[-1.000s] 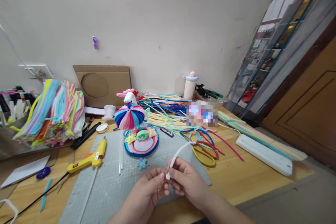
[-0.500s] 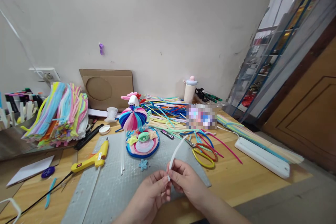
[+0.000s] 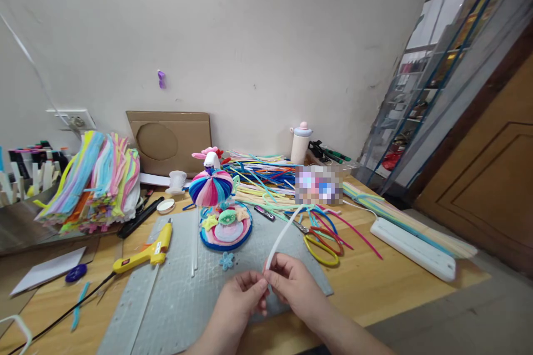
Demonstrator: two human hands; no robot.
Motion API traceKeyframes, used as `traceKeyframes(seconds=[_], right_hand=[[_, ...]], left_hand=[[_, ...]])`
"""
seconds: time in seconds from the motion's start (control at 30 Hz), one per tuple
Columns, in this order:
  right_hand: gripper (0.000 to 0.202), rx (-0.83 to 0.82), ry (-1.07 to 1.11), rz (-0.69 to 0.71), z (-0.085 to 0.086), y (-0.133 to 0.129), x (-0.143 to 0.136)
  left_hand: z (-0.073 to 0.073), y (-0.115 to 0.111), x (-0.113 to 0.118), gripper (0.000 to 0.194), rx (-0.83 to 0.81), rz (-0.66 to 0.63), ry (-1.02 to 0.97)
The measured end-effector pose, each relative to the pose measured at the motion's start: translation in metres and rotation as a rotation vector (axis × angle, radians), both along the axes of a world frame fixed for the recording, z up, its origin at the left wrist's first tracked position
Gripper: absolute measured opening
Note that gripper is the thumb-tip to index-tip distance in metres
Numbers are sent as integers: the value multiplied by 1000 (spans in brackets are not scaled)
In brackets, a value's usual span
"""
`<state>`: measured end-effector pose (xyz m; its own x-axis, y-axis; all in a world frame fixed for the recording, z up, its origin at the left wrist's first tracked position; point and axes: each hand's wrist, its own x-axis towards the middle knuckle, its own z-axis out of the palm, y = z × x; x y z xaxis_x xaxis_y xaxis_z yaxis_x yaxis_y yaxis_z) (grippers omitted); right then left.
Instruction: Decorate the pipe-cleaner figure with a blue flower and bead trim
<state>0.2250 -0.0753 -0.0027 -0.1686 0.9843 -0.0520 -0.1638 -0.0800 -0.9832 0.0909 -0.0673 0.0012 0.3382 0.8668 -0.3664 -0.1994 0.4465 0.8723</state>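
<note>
**White stem [image 3: 283,233] pinched upright over the mat [image 3: 179,294]**

The person's right hand [image 3: 295,283] holds the white stem between thumb and bent fingers. From that grip the stem rises with a slight curve, its free end leaning away to the right, in front of the scissors [image 3: 308,232] as the camera sees it. The left hand [image 3: 239,299] meets the right at the stem's lower end, its thumb and fingers drawn close together; whether they also grip the stem is hard to tell, since that end is hidden.

Both hands are above the near edge of the grey mat. Just beyond them lies a small blue flower [image 3: 226,260], and behind it a round decorated base [image 3: 226,241] with a blue rim. A figure with a striped, ball-like body [image 3: 211,188] (pink, blue and white) shows behind the base. The yellow glue gun [image 3: 145,255] lies at the mat's left side. Loose coloured stems [image 3: 258,172] spread across the back of the wooden table [image 3: 353,302], with a pale bottle [image 3: 300,147] standing near them.
</note>
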Motion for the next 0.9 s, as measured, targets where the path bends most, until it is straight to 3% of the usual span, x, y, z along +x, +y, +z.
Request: traceKeyframes(seconds=[0.1, 0.17, 0.23, 0.3, 0.37, 0.47, 0.6, 0.73, 0.9], right_hand=[[37, -28, -54, 22, -2, 4, 4], [34, 2, -171, -36, -2, 8, 19], [28, 120, -424, -245, -2, 15, 44], [18, 264, -831, -394, -5, 21, 75], [15, 284, -1135, -417, -10, 26, 103], [25, 170, -1386, -310, -18, 31, 128], [34, 167, -1464, -208, -18, 35, 135], [34, 208, -1471, -279, -11, 40, 151], [14, 211, -1207, -330, -6, 40, 170]], left_hand=[[-7, 5, 0, 48, -4, 3, 45], [-7, 7, -2, 48, -40, 22, 6], [-3, 6, -5, 44, -70, 68, -61], [3, 4, -8, 40, -85, 115, -114], [8, 2, -10, 39, -98, 133, -147], [12, 1, -9, 39, -127, 127, -181], [14, 2, -6, 34, -165, 106, -219], [14, 4, -3, 20, -233, 111, -282], [16, 8, 2, 4, -331, 144, -344]])
